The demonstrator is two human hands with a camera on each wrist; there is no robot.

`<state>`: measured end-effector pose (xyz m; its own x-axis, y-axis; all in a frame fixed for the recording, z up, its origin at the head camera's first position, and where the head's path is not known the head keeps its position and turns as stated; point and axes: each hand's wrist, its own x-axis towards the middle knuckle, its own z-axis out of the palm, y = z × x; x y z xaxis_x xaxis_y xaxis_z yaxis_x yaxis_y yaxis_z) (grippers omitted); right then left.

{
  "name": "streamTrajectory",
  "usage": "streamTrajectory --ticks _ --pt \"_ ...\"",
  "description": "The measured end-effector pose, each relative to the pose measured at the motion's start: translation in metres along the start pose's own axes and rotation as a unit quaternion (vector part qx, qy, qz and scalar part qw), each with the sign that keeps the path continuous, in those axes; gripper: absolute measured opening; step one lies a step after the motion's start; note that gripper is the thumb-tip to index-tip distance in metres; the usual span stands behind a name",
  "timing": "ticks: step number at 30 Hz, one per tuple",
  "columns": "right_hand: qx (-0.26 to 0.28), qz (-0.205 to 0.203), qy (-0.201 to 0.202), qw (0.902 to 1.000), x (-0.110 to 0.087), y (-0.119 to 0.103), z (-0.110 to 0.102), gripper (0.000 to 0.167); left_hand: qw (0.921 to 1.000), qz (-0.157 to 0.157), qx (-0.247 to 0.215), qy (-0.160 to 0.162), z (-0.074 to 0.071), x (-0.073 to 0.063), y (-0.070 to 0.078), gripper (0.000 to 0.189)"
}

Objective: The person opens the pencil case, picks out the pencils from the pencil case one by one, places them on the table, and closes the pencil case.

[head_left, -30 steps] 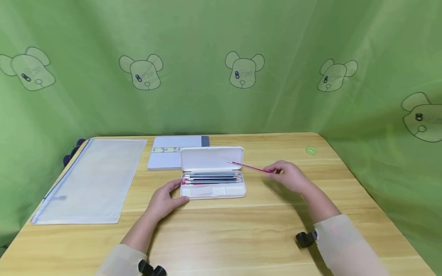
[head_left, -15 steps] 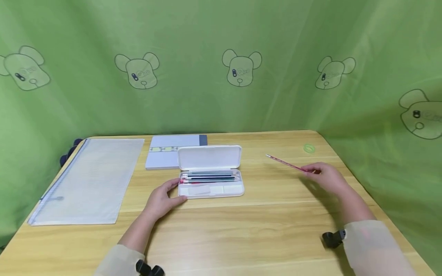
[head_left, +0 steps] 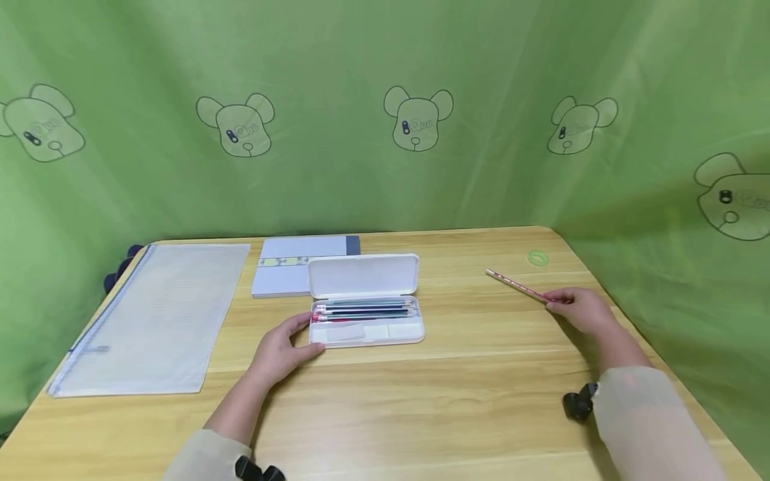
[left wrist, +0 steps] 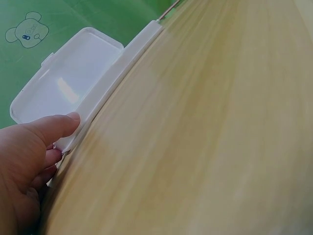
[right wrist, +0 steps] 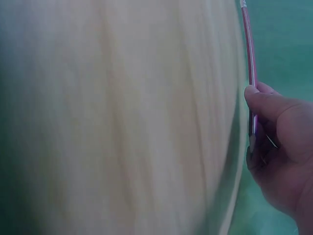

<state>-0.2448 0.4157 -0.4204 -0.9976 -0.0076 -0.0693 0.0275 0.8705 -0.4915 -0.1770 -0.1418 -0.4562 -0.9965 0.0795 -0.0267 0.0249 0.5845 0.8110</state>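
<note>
A white pencil case (head_left: 404,332) lies with its lid raised in the middle of the table. Several pencils (head_left: 367,308) fill its back compartment, and a pale flat piece (head_left: 345,333) rests in the front one. My left hand (head_left: 279,351) grips the case's left end; the left wrist view shows the thumb (left wrist: 61,126) on its front wall. On the right side, my right hand (head_left: 580,310) pinches a red-and-white pencil (head_left: 517,286) between thumb and fingers, low over the table. In the right wrist view the pencil's sharpened tip (right wrist: 252,141) points back toward the palm.
A bluish notebook (head_left: 283,277) lies behind the case, partly covered by the lid. To the left is a translucent zip pouch (head_left: 156,317). A small green ring (head_left: 538,258) lies near the back right corner. Green curtain (head_left: 337,187) hangs around the table (head_left: 421,407).
My right hand has carried the red pencil rightward, away from the case, and lowered it toward the table. My left hand has stayed on the case.
</note>
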Motion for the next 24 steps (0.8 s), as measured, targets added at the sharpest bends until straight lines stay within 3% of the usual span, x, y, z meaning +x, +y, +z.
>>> streamTrajectory --ticks 24 --pt "0.016 0.014 -0.031 0.9993 0.0102 -0.0012 0.0060 0.035 1.0000 -0.002 0.003 0.000 -0.0003 -0.0003 0.0000 0.068"
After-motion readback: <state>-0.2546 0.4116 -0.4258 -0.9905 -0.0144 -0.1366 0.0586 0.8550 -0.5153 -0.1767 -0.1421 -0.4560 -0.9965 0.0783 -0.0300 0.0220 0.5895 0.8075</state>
